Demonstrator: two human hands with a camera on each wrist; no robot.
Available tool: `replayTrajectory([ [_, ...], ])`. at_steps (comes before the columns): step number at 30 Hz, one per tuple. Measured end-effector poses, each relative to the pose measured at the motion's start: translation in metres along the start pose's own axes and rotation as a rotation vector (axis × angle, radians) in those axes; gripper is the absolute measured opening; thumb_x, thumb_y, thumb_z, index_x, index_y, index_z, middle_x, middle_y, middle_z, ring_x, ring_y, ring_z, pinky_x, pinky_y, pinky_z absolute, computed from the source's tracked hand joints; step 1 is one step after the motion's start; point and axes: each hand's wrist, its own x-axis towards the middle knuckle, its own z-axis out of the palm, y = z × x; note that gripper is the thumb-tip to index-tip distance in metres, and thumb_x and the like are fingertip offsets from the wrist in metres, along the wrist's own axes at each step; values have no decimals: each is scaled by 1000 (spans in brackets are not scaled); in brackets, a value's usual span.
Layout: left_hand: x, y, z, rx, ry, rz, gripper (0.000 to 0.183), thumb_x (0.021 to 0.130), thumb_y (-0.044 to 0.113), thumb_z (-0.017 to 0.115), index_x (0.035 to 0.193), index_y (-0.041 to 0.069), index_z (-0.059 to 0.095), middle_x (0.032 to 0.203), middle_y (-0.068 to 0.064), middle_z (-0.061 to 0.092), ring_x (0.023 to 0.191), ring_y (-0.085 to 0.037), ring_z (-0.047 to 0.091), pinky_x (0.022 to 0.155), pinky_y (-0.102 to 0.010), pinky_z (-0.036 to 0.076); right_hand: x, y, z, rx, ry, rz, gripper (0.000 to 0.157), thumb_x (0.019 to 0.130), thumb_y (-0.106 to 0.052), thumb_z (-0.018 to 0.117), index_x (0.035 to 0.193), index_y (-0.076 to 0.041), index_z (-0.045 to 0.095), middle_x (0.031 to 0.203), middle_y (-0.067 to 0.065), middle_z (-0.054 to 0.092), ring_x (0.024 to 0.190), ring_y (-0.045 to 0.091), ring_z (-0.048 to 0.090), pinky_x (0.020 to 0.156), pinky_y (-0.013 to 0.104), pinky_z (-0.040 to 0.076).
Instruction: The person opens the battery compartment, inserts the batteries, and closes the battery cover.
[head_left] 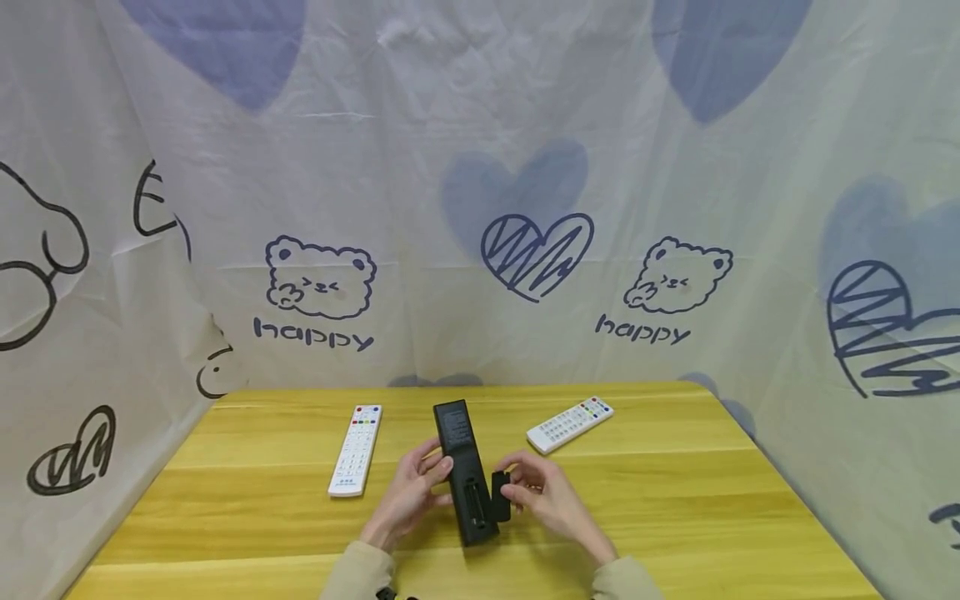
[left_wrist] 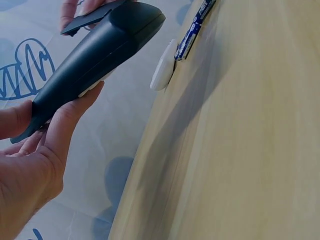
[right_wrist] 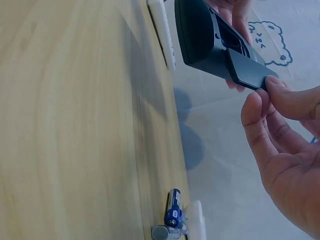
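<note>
A black remote control (head_left: 462, 462) is held up off the wood-grained bench (head_left: 697, 508), near its front middle, back side facing up and the body slanting a little from upper left to lower right in the head view. Its casing is long, smooth and matt; from the side, the left wrist view shows it slim at the gripped part and swelling to a thick, blunt, rounded end. The far part of the back carries a block of pale print too small to read. Toward the near end lies a long, narrow battery compartment (head_left: 475, 502), uncovered and dark inside; whether anything sits in it is hard to tell. The left hand (head_left: 411, 487) grasps the remote by its left side, thumb over the back and fingers underneath. The right hand (head_left: 551, 496) pinches the flat black battery cover (head_left: 500, 500) between thumb and fingers, right beside the compartment; whether cover and casing touch is unclear. Two white remotes with coloured buttons lie on the bench, one to the left (head_left: 356, 450) and one set aslant farther back to the right (head_left: 570, 425). Blue-wrapped batteries (right_wrist: 173, 209) lie just beside the right-hand white one. Behind hangs a pale cloth (head_left: 427, 333) printed with hearts and bears.
</note>
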Motion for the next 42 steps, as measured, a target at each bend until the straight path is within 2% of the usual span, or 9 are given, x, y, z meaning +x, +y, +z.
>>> replayTrajectory([
  [6,-1,0,-3,-12,7,3,58,106,8,47,156,-7,20,139,-19,60,104,-9,69,79,-31,64,-1,0,-3,-10,-21,78,26,93,-5,68,117,4,63,82,25,63,62,6,59,54,29,56],
  [11,0,0,-4,-19,16,-6,58,106,7,47,155,-6,21,135,-14,63,103,-10,69,78,-30,64,-1,4,-4,-40,-51,107,23,91,2,67,114,5,63,79,23,64,58,6,58,51,24,54],
  [17,-2,1,-4,-14,6,-8,60,106,8,48,156,-7,19,137,-16,61,104,-9,68,78,-29,64,-3,8,-1,-172,-75,158,22,89,7,65,111,4,64,74,15,64,56,4,53,49,18,47],
  [21,-2,0,-3,-12,-1,-10,60,106,8,47,156,-6,18,138,-16,60,103,-8,69,76,-28,64,-5,10,0,-265,-94,199,23,88,8,64,110,1,66,77,8,64,61,3,52,53,17,45],
  [27,-3,0,-3,-8,-6,-7,60,106,8,47,156,-7,18,138,-17,60,103,-8,69,75,-27,64,-7,13,0,-300,-113,228,26,87,9,65,112,2,66,80,8,64,67,8,55,56,18,45],
  [32,-2,1,-3,-1,-13,-13,59,106,8,46,157,-5,18,146,-26,52,107,-10,68,79,-30,64,-6,16,-4,-383,-28,217,29,84,9,68,113,4,67,83,6,63,69,9,54,57,17,45],
  [35,-1,1,-3,1,-18,-15,59,107,8,45,157,-5,17,149,-29,47,109,-10,67,81,-31,64,-7,17,-12,-425,49,245,28,84,6,71,112,3,68,82,5,62,70,10,55,57,18,45],
  [42,-1,1,-3,6,-28,-13,59,107,9,45,157,-5,17,150,-29,46,109,-10,67,82,-32,64,-16,17,-35,-465,146,462,24,81,-2,79,102,-2,66,74,3,56,65,15,51,53,23,41],
])
